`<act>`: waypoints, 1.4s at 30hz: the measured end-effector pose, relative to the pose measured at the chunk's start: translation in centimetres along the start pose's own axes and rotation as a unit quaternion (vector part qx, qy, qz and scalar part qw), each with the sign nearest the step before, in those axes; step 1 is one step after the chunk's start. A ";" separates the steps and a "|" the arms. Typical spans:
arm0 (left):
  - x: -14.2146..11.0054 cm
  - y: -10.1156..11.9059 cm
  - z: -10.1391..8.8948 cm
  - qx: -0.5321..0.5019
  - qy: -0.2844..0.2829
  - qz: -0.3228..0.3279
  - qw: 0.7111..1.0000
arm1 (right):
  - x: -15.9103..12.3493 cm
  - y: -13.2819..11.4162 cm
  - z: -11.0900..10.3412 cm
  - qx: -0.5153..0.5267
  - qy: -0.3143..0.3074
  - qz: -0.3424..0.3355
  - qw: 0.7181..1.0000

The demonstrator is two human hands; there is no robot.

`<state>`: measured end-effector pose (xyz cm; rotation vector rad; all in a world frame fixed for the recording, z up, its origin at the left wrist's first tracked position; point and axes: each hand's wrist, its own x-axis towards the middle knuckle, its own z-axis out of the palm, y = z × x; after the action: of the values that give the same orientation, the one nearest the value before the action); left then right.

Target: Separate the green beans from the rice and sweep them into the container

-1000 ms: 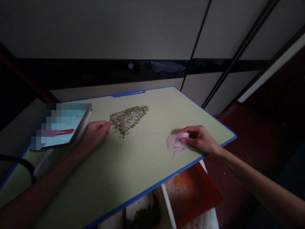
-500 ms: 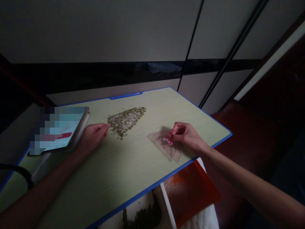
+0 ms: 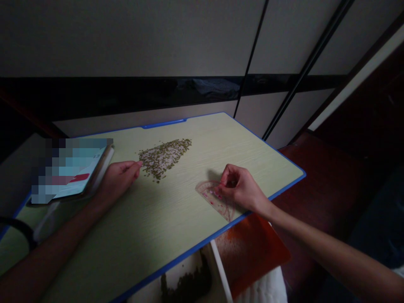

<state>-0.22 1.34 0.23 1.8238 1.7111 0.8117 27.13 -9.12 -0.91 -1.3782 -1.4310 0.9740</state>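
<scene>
My left hand (image 3: 122, 176) is closed in a pinch, its fingertips at the left edge of a heap of small green-brown bits mixed with pale ones (image 3: 166, 158). What it pinches, if anything, is too small to make out. My right hand (image 3: 241, 185) is also pinched, with its fingertips over a clear protractor (image 3: 222, 206) lying on the table. Several small pink bits (image 3: 212, 193) show on the protractor. Fingers cover part of its right side, and I cannot tell what they hold.
The pale yellow table (image 3: 132, 240) has a blue edge. At its left lies a tablet-like device (image 3: 85, 176), partly blurred out. Below the front edge are a white container (image 3: 221, 269) with dark stuff inside and an orange-red tray (image 3: 252, 252). Cabinet doors (image 3: 126, 38) stand behind.
The protractor, smeared by motion before, now shows sharply and sits slightly nearer the front edge and farther left. My right hand has shifted slightly down and left; my left hand stays by the heap.
</scene>
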 end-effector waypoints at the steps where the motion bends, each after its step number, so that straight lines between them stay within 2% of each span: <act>1: 0.0 0.0 0.0 0.000 0.001 -0.002 1.000 | 0.0 0.0 -0.3 -0.003 0.007 -0.002 1.000; 11: -0.1 0.3 0.0 0.003 -0.001 -0.008 1.000 | 0.2 0.9 -2.5 0.009 0.045 0.027 0.999; 16: -0.2 0.3 0.0 0.002 0.002 -0.016 1.000 | 0.9 0.0 -4.3 0.106 0.031 0.076 0.991; 19: -0.3 0.6 -0.1 0.005 0.002 -0.024 1.000 | 2.5 -0.4 -5.6 0.108 0.025 0.027 0.993; 21: -0.3 0.8 -0.1 0.010 0.005 -0.026 1.000 | 3.9 -0.1 -6.1 0.088 -0.008 -0.014 0.996; 25: -0.4 0.9 -0.2 0.016 -0.001 -0.019 1.000 | 5.7 1.0 -6.0 0.049 -0.078 -0.027 0.995; 30: -0.3 0.7 -0.1 0.010 -0.001 -0.031 0.999 | 5.7 1.4 -4.8 -0.018 -0.159 -0.064 0.985; 37: -0.2 0.6 -0.1 0.017 -0.002 -0.028 0.999 | 4.2 1.5 -5.0 -0.047 -0.211 -0.089 0.972; 42: -0.3 0.8 -0.1 0.015 0.000 -0.024 1.000 | 2.9 1.5 -5.2 -0.047 -0.205 -0.083 0.974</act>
<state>0.22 0.95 0.83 1.7962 1.7691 0.7711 32.62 -6.38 -0.64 -1.1423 -1.8876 1.1353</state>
